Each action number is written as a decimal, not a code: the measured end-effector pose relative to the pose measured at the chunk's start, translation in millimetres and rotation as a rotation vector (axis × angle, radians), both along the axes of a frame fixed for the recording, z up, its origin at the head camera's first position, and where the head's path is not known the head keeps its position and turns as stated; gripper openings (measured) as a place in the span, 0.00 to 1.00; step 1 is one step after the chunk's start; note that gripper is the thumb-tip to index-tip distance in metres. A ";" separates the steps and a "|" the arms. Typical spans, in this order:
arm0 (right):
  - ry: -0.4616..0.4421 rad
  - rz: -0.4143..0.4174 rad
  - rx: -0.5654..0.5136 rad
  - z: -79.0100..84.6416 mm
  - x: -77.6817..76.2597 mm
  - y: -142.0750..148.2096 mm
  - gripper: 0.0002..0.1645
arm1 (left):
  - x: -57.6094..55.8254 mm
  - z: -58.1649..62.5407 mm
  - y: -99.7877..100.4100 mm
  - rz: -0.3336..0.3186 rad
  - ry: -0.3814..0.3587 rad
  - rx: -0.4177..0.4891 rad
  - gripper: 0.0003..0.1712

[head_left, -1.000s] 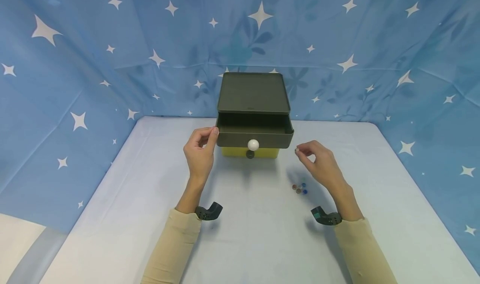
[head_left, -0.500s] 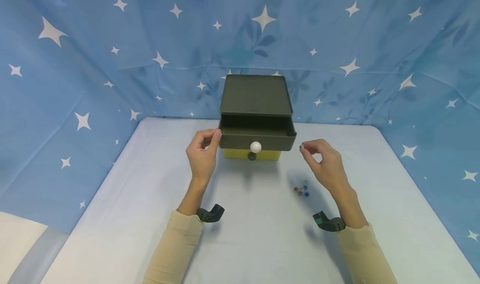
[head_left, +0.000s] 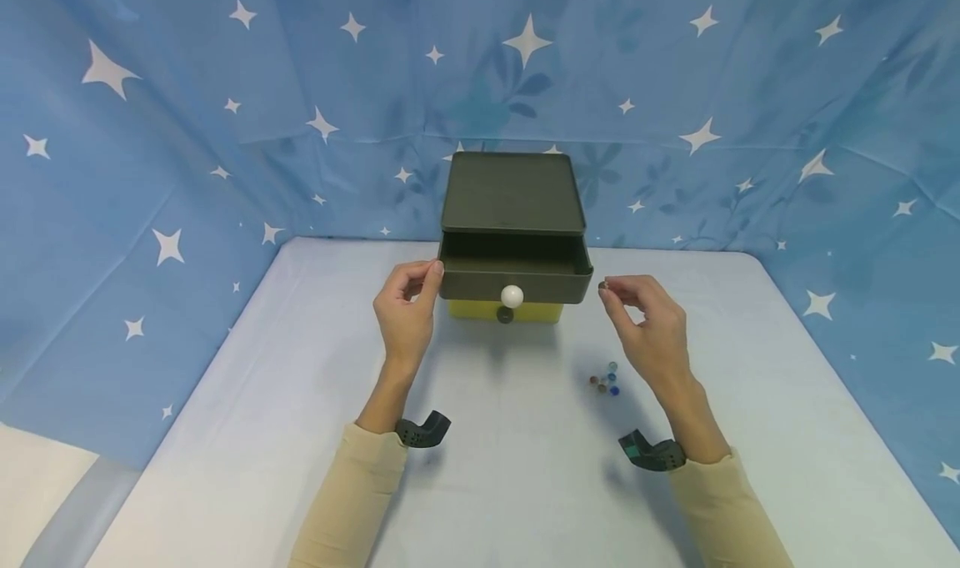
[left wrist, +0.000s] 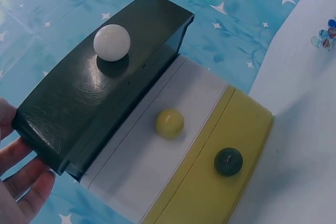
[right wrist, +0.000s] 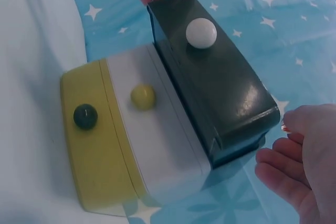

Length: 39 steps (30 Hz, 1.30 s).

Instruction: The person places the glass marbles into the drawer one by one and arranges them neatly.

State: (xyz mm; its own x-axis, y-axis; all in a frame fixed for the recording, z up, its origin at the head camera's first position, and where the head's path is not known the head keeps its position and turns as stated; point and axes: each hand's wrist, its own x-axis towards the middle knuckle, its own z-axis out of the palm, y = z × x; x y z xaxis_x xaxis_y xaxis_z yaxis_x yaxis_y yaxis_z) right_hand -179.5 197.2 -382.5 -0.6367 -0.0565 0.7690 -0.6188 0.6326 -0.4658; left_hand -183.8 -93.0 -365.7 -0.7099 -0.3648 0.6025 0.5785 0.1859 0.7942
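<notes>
A small three-tier chest has its dark green top drawer (head_left: pixel 517 287) pulled out, with a round white knob (right wrist: pixel 201 33) on its front. My left hand (head_left: pixel 405 314) pinches the left end of that drawer between thumb and fingers, as the left wrist view also shows. Just off the drawer's right end, my right hand (head_left: pixel 648 326) holds a small marble (head_left: pixel 603 285) between thumb and fingertip. Only a sliver of it, orange and white, shows in the right wrist view. Several glass marbles (head_left: pixel 603 387), blue, brown and clear, lie in a cluster on the table below the right hand.
Beneath the pulled-out drawer are a white drawer (left wrist: pixel 152 135) with a yellow knob (left wrist: pixel 169 124) and a yellow drawer (left wrist: pixel 241 145) with a dark green knob (left wrist: pixel 228 161), both pushed in. A blue star-patterned curtain (head_left: pixel 360 76) hangs behind and beside the white tabletop (head_left: pixel 487 459).
My right hand has risen slightly beside the drawer's right end, still pinching the marble. My left hand stays at the drawer's left end. The head view has shifted a little.
</notes>
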 end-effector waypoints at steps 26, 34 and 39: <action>0.027 -0.025 -0.110 4.1 -14.8 -18.8 0.11 | 1.0 -4.2 2.5 -0.003 -0.006 0.003 0.06; 0.031 -0.022 -0.133 5.0 -16.8 -21.9 0.11 | -0.9 -1.8 1.2 -0.011 0.007 0.011 0.06; 0.018 -0.024 -0.122 4.0 -17.9 -22.1 0.11 | -2.2 -3.3 1.1 -0.001 -0.018 0.010 0.07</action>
State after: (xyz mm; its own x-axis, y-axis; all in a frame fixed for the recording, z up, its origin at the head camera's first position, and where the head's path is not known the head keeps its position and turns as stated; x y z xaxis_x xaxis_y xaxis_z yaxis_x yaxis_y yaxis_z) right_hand -197.4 175.1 -378.5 -0.6226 0.0537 0.7807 -0.6129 0.5867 -0.5292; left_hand -186.0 -91.9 -369.0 -0.7213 -0.3698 0.5857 0.5641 0.1770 0.8065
